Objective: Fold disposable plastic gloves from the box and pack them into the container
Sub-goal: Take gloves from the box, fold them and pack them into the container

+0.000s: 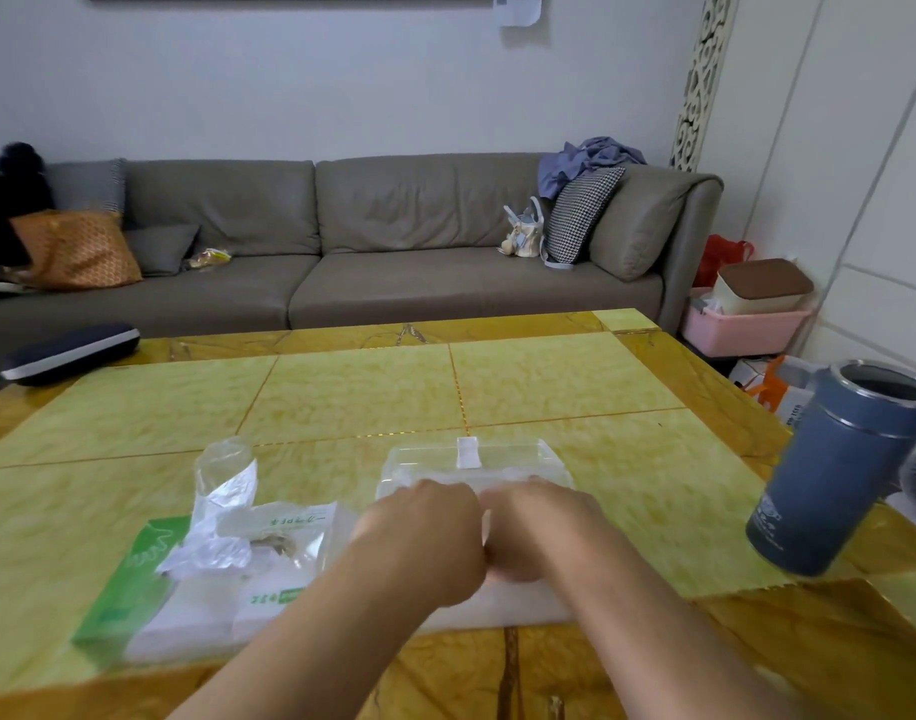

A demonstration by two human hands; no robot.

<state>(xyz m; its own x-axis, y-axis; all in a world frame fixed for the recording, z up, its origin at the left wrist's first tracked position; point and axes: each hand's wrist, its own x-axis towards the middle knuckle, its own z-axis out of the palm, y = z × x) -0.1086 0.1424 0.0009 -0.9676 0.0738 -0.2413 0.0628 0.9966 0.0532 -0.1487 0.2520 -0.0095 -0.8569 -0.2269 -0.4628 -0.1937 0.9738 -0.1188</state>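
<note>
Both forearms reach in low over the table. Far left, the green glove box with crumpled gloves spilling on top. Left hand and right hand touch at the clear container, fingers curled down at its near edge, grip hidden. Grey flask far right.

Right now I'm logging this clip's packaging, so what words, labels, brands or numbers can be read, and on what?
Nothing reads clearly.
Glove box: green and white, with lines of printed characters on its top and front, all too blurred to read.
Blue flask: pale marking low on its side, too blurred.
Clear container: a blank white tab, no text.
Paper on the wall: no print legible.
</note>
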